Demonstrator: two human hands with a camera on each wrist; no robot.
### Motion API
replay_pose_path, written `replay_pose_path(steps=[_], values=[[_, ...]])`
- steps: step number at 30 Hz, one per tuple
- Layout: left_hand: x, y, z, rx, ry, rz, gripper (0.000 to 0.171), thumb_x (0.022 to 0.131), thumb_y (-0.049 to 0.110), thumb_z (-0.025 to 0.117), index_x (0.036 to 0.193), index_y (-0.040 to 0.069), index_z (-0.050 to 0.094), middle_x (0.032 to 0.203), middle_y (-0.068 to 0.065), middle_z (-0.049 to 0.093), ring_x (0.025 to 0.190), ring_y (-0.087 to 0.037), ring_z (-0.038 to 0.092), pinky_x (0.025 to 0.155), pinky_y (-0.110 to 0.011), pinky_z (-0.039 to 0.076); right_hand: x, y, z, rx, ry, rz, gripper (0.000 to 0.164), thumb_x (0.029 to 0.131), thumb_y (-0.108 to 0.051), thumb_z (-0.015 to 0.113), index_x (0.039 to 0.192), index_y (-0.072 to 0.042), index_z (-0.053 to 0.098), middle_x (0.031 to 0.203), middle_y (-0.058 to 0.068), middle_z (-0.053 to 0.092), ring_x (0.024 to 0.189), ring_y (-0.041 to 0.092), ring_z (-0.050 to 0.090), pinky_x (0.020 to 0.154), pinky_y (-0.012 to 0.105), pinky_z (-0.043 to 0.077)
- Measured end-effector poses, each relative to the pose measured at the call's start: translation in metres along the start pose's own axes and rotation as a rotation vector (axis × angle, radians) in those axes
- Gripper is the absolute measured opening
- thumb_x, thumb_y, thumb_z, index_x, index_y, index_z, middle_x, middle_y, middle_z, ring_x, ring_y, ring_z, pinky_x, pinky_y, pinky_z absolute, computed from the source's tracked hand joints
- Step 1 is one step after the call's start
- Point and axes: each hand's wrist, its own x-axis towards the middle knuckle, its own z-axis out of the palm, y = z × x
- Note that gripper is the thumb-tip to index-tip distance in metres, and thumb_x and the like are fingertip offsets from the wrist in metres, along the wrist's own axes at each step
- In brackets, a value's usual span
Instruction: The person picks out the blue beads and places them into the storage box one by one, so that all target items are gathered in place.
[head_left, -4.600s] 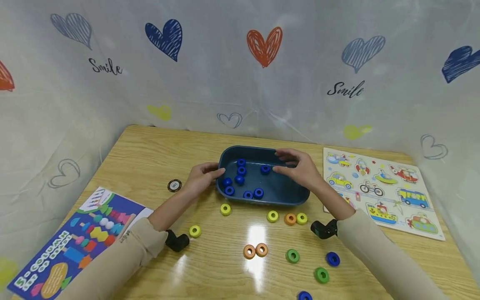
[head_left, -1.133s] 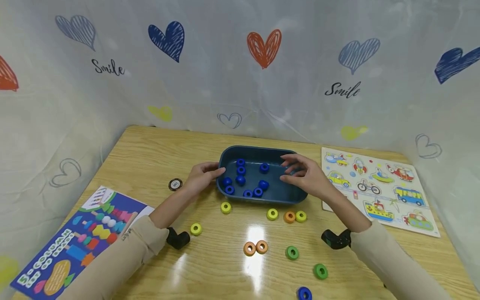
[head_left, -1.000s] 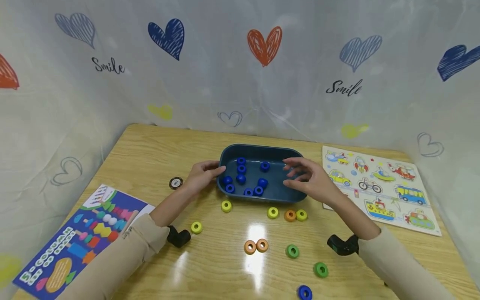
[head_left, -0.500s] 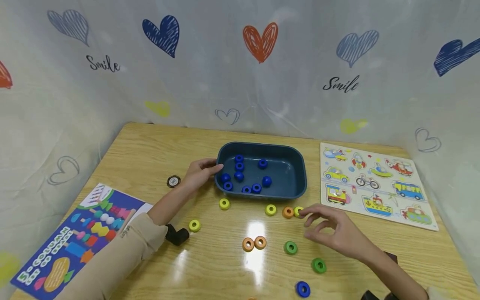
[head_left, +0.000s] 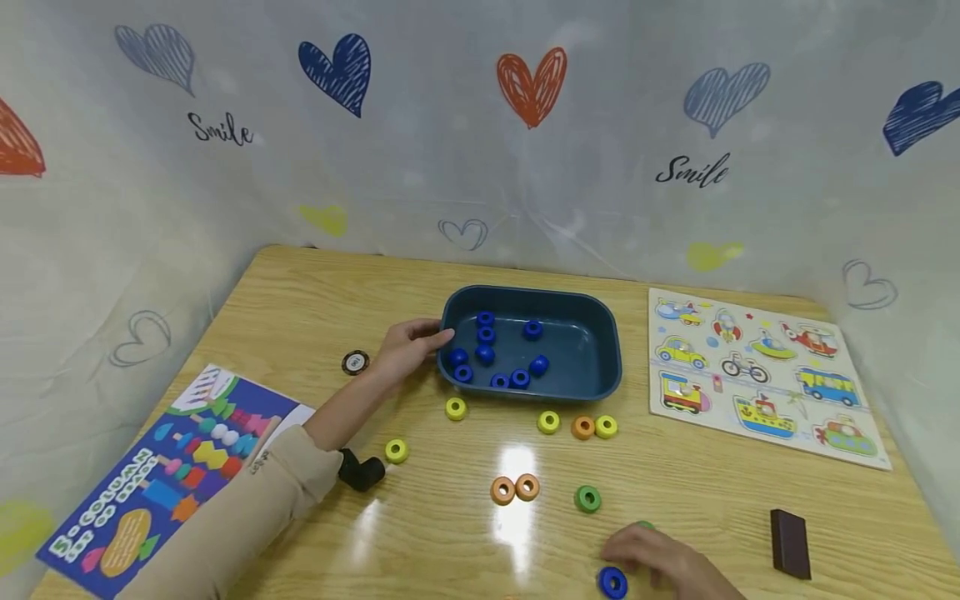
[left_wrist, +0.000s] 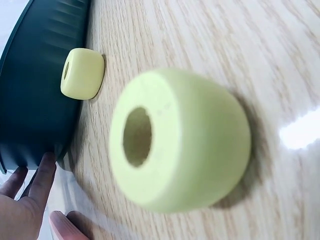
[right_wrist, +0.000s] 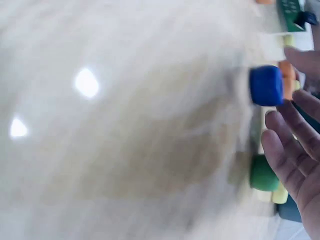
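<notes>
My left hand [head_left: 403,352] holds the left end of a dark blue plastic tray [head_left: 577,358], thumb over the rim and fingers along the outer wall. Several blue beads with holes [head_left: 519,378] lie in the tray. Down at the front right, my right hand [head_left: 667,562] is beside a blue bead [head_left: 612,582] on the table, its thumb and fingers spread apart around that bead in the right wrist view. Partly covered by this hand is a green bead [head_left: 645,525]; another green bead [head_left: 588,499] lies farther back.
Yellow beads [head_left: 455,408] and orange beads [head_left: 503,490] are scattered before the tray. A picture puzzle board [head_left: 757,375] lies at the right, with a dark brown block [head_left: 790,544] nearer me. A bead-set box [head_left: 180,475] and a round chip [head_left: 356,362] are at the left.
One blue bead from the table's right side now lies in the tray. My right hand has left the tray and come down toward me to the front blue bead. The left hand stays put.
</notes>
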Motion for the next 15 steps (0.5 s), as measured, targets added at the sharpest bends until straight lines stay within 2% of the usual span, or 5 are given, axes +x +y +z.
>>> replay_pose_path(steps=[3, 6, 11, 15], values=[[0.000, 0.000, 0.000, -0.003, 0.001, -0.003, 0.047, 0.087, 0.026, 0.066, 0.128, 0.007, 0.053, 0.124, -0.009, 0.053, 0.108, -0.022, 0.054, 0.089, -0.032, 0.047, -0.004, 0.007, 0.007, -0.057, 0.008, -0.110, 0.039, 0.078, -0.009, 0.073, 0.115, -0.008, 0.060, 0.109, 0.002, 0.056, 0.095, 0.011, 0.054, 0.075, 0.022, 0.048], [-0.001, 0.001, 0.000, -0.001, 0.004, -0.005, 0.046, 0.088, 0.026, 0.066, 0.128, 0.007, 0.053, 0.124, -0.009, 0.053, 0.108, -0.022, 0.053, 0.089, -0.032, 0.046, -0.006, 0.012, 0.013, -0.098, 0.039, -0.159, 0.036, 0.077, -0.009, 0.074, 0.111, -0.008, 0.062, 0.107, 0.001, 0.056, 0.094, 0.011, 0.054, 0.076, 0.022, 0.048], [-0.002, 0.002, 0.001, 0.006, 0.003, -0.009, 0.046, 0.088, 0.027, 0.065, 0.128, 0.007, 0.054, 0.124, -0.008, 0.053, 0.109, -0.022, 0.053, 0.089, -0.032, 0.046, -0.008, 0.012, 0.014, -0.081, 0.037, -0.121, 0.033, 0.079, -0.008, 0.072, 0.110, -0.009, 0.063, 0.106, 0.000, 0.056, 0.092, 0.010, 0.055, 0.074, 0.022, 0.049], [-0.003, 0.004, 0.001, 0.008, 0.002, -0.012, 0.047, 0.088, 0.027, 0.065, 0.129, 0.007, 0.053, 0.125, -0.008, 0.053, 0.109, -0.022, 0.053, 0.090, -0.033, 0.046, -0.006, 0.007, 0.009, 0.018, 0.025, -0.058, 0.034, 0.080, -0.004, 0.070, 0.112, -0.009, 0.062, 0.106, 0.001, 0.057, 0.092, 0.009, 0.054, 0.068, 0.022, 0.049]])
